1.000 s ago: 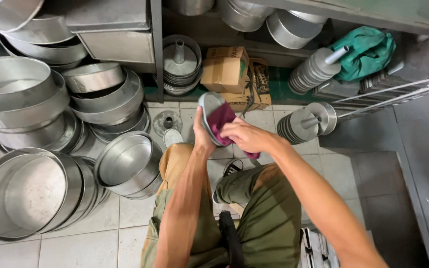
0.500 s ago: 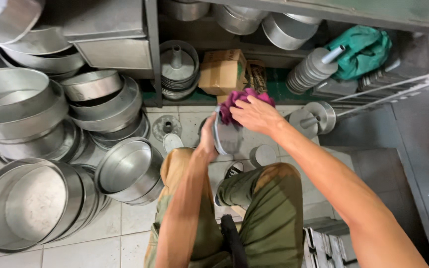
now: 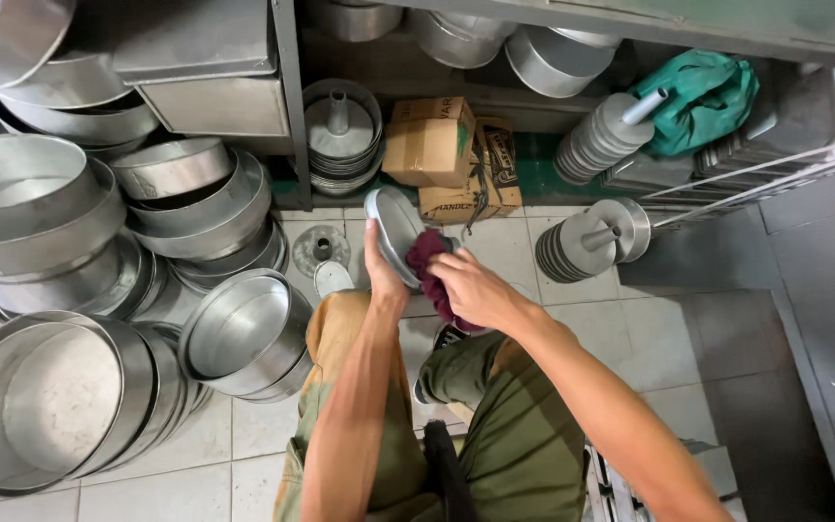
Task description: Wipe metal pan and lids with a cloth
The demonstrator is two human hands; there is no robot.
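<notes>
My left hand [image 3: 382, 273] grips a round metal pan [image 3: 395, 224] by its lower edge and holds it tilted above my knees. A dark red cloth [image 3: 429, 261] is pressed against the pan's right side by my right hand [image 3: 471, 287], and part of the cloth hangs below my fingers. I am crouched over a tiled floor in olive trousers.
Stacks of large round metal pans [image 3: 50, 406] fill the floor at left, one pan [image 3: 244, 333] close to my left knee. Tube pans [image 3: 340, 135] and cardboard boxes [image 3: 432, 145] sit under a shelf ahead. Stacked tube pans [image 3: 582, 242] lie at right, beside a green bag [image 3: 703, 97].
My right hand with the cloth moved up over the pan's top edge, then came back down to its lower right side. My left hand kept its hold on the pan.
</notes>
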